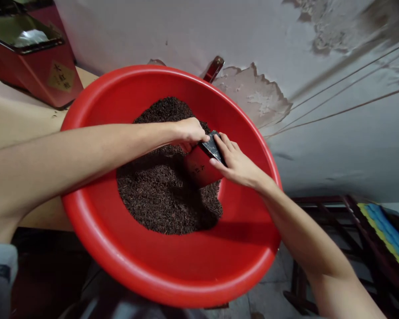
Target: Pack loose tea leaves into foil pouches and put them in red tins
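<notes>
A big red plastic basin [173, 270] holds a heap of dark loose tea leaves [162, 195]. A small red box [199, 168] with a dark top lies tilted in the leaves at the heap's right side. My right hand [234, 161] grips the box from the right, fingers over its dark top. My left hand [188, 130] reaches across from the left and pinches the box's upper edge, fingers closed on it.
A larger red tin [33, 66] with an open top and foil lining stands at the upper left on a tan surface. The wall [259, 93] behind has peeling paint. A dark wooden frame [332, 212] and striped cloth [385, 230] sit at lower right.
</notes>
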Available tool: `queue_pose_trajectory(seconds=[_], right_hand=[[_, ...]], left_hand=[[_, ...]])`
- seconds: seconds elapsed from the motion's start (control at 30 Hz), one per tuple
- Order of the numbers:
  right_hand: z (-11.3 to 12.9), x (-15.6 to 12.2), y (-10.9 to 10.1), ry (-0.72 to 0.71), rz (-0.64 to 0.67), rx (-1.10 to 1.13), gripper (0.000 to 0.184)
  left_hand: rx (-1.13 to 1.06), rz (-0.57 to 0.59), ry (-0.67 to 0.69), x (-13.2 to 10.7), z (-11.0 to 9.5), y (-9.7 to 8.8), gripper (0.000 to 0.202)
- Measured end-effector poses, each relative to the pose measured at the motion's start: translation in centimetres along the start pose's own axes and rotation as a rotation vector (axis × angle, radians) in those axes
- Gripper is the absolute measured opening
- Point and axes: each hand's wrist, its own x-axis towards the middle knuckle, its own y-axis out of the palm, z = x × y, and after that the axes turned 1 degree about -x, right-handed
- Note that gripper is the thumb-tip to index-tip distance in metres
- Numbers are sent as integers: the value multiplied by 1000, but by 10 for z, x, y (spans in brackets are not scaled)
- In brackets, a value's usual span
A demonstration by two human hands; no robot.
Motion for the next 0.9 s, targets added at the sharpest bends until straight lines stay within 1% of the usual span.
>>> queue_pose_trajectory(seconds=[0.1, 0.17, 0.3, 0.37, 0.43, 0.57, 0.6, 0.63, 0.7, 0.8, 0.83, 0.9], right_hand=[[-9, 20, 0, 52, -7, 84, 87], [-11, 30, 1, 75, -40, 120, 82], [-10, 35, 3, 34, -123, 178, 71], [-8, 32, 5, 44, -142, 191, 68], [-5, 27, 9, 88, -180, 178, 67], [3, 11, 17, 176, -363, 190, 64], [5, 5, 18, 190, -381, 199, 63], [7, -1, 19, 200, -371, 197, 64], [11, -14, 19, 199, -288, 151, 74], [15, -30, 19, 175, -171, 68, 101], [16, -34, 19, 171, -156, 58, 107], [19, -43, 20, 181, -156, 60, 109]], left_hand=[[21, 11, -20, -1, -3, 0, 33], [42, 18, -24, -1, -4, 0, 36], [89, 27, -11, -1, -4, 0, 44], [115, 36, 41, 0, -3, 1, 44], [148, 40, 115, 2, 0, 1, 42], [268, -10, 278, 6, 9, 2, 44], [300, -25, 311, 7, 10, 2, 44], [327, -32, 334, 7, 11, 2, 44], [350, -21, 348, 4, 12, 2, 45], [383, 32, 346, -5, 8, 4, 45], [417, 51, 350, -8, 7, 5, 46], [513, 88, 352, -15, 5, 7, 50]])
